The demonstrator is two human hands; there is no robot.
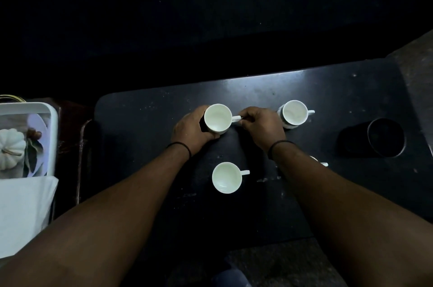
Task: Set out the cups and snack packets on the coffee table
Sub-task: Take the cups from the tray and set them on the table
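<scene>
Several white cups stand on the dark coffee table (140,122). My left hand (191,130) wraps the side of the far-left cup (218,118), while my right hand (261,126) pinches that cup's handle. A second cup (294,113) stands to the right, just behind my right hand. A third cup (226,177) sits nearer me between my forearms. Only the rim and handle of another cup (322,163) show past my right forearm. No snack packets are visible.
A black round container (385,137) stands at the table's right end. Left of the table, a white tray (52,122) holds a white pumpkin ornament (11,149) and leaves, with white cloth (23,211) in front. The background is dark.
</scene>
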